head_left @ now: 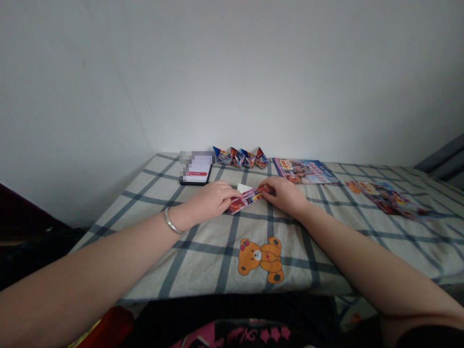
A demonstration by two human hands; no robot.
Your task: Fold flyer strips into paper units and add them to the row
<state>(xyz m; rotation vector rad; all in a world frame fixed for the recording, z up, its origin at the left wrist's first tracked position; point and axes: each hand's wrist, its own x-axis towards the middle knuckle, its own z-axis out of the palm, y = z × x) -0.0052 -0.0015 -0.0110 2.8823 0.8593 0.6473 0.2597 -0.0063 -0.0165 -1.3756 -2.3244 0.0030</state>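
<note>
A folded strip of colourful printed paper (248,198) lies on the checked cloth between my hands, with a white corner sticking up behind it. My left hand (213,199), with a silver bangle at the wrist, grips the strip's left end, thumb and fingers on the paper. At the right end, my right hand (282,194) pinches the paper between thumb and fingers. Just beyond stand several folded paper shapes (241,157) in a zigzag row, made of similar printed paper.
A phone (197,169) with its screen lit lies left of the paper shapes. To the right are a flat printed leaflet (305,171) and another printed sheet (393,198). The checked tablecloth (203,261) bears a teddy bear print. A white wall (232,77) rises behind.
</note>
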